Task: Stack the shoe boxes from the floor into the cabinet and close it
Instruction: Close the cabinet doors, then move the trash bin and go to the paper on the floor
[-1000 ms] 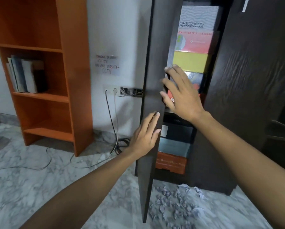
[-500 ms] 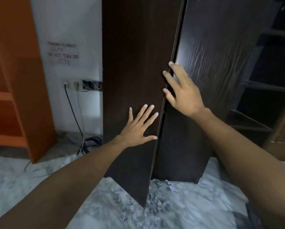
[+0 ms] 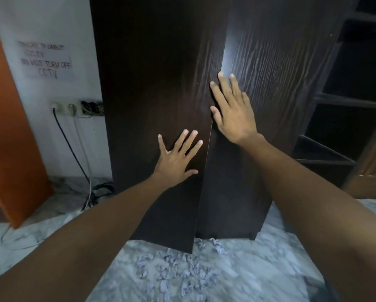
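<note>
The dark wooden cabinet fills the middle of the view. Its left door [image 3: 156, 88] stands almost shut, the free edge still slightly proud of the right door [image 3: 276, 83] along the seam. My left hand [image 3: 176, 158] presses flat on the left door with fingers spread. My right hand [image 3: 232, 110] lies flat with straight fingers over the seam, mostly on the right door. The shoe boxes are hidden behind the doors.
An orange bookshelf [image 3: 10, 138] stands at the left. The white wall carries a CCTV note [image 3: 45, 59], sockets [image 3: 67, 107] and cables running to the marble floor [image 3: 237, 269]. Scraps of paper [image 3: 171, 269] litter the floor below the doors. A dark open shelf unit [image 3: 352, 101] stands at the right.
The left door has swung from wide open, with the stacked boxes showing, to almost shut. Both hands followed it and now press flat; my right hand moved off the door's edge.
</note>
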